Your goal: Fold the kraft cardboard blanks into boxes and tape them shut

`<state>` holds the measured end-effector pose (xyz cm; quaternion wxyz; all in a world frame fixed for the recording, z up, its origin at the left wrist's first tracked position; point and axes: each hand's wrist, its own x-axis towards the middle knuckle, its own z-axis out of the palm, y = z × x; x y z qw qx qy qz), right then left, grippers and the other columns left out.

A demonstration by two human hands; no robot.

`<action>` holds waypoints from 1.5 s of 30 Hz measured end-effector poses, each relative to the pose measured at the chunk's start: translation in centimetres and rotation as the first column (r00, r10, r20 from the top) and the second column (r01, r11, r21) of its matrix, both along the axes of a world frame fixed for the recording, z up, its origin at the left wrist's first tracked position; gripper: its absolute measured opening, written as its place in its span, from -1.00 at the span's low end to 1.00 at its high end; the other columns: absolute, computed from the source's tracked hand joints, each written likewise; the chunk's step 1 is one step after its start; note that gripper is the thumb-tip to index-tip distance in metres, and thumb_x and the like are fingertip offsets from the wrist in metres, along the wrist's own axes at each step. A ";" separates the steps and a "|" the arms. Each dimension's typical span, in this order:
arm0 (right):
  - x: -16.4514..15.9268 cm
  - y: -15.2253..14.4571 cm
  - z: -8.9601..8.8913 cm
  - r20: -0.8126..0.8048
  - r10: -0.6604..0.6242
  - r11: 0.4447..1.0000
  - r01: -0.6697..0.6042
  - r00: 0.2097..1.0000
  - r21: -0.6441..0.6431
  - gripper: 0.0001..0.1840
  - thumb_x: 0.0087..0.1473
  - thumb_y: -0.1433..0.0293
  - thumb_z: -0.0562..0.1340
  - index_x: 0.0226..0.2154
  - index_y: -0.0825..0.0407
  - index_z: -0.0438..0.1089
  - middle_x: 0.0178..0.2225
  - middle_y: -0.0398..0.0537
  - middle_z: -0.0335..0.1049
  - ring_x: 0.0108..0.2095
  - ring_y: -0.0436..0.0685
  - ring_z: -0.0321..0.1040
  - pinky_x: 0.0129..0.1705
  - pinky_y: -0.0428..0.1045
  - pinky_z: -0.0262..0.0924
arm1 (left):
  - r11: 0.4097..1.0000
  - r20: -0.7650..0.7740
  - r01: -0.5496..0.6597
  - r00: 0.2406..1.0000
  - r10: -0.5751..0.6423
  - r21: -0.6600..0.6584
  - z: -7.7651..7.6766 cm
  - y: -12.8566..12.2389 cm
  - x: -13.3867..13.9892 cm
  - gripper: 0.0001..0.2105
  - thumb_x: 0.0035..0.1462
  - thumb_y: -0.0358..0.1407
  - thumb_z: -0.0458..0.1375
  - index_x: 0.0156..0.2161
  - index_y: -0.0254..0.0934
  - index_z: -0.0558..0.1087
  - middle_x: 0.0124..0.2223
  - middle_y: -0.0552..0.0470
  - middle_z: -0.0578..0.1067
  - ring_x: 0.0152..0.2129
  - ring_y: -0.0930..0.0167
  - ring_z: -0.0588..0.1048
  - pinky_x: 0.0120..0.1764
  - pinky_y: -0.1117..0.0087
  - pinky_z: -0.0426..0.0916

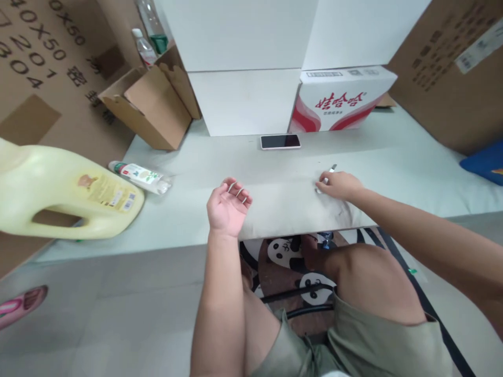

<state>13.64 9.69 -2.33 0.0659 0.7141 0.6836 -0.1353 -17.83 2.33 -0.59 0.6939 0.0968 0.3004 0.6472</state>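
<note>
My left hand (230, 209) is over the near part of the pale green-covered surface (188, 204). Its palm faces up, the fingers are loosely bent and apart, and nothing lies in it. On the right, my right hand (338, 185) is low at the surface with its fingers closed on a slim white object with a grey tip (333, 168). Most of that object is hidden by the fingers, so its kind cannot be made out. Beyond both hands, a phone (280, 141) lies flat with its dark screen up.
White boxes (247, 102) and a red-and-white carton (341, 99) stand at the back. An open cardboard box (157, 104), a plastic bottle (141, 176) lying down and a large yellow jug (70, 193) are on the left. A blue object (485, 161) sits far right.
</note>
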 end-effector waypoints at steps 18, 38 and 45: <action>-28.5 11.7 0.3 -0.845 0.297 0.953 -0.188 0.444 0.236 -0.78 -0.17 0.49 0.28 -0.42 -0.03 0.26 -0.44 -0.16 0.34 -0.43 0.06 0.29 -0.33 0.01 0.26 | 0.983 0.302 -0.184 0.938 0.170 0.018 -0.2 -0.4 -8.1 -0.62 0.23 -0.03 -0.04 -0.34 -0.26 0.47 -0.43 0.02 0.42 -0.54 0.44 0.43 -0.42 0.37 0.40; -45.4 15.8 8.9 -0.163 0.788 0.556 -0.572 0.594 0.603 -0.41 0.16 0.30 0.14 0.24 -0.04 0.13 0.34 0.09 0.15 0.15 0.49 0.35 0.13 0.43 0.29 | 0.974 0.176 -0.194 0.961 0.213 -0.119 -0.7 1.8 -8.3 -0.89 0.01 -0.32 0.04 -0.42 -0.28 0.39 -0.43 0.02 0.42 -0.57 0.48 0.38 -0.42 0.42 0.31; -41.6 14.7 8.3 -0.255 0.621 0.715 -0.404 0.741 0.570 -0.90 0.18 0.45 0.02 -0.22 0.08 0.18 -0.11 -0.06 0.25 0.11 0.42 0.35 0.13 0.45 0.15 | 0.960 0.055 -0.245 0.966 0.254 -0.134 -0.7 1.7 -8.2 -0.91 -0.02 -0.28 0.08 -0.41 -0.26 0.36 -0.46 0.06 0.39 -0.57 0.48 0.38 -0.42 0.41 0.29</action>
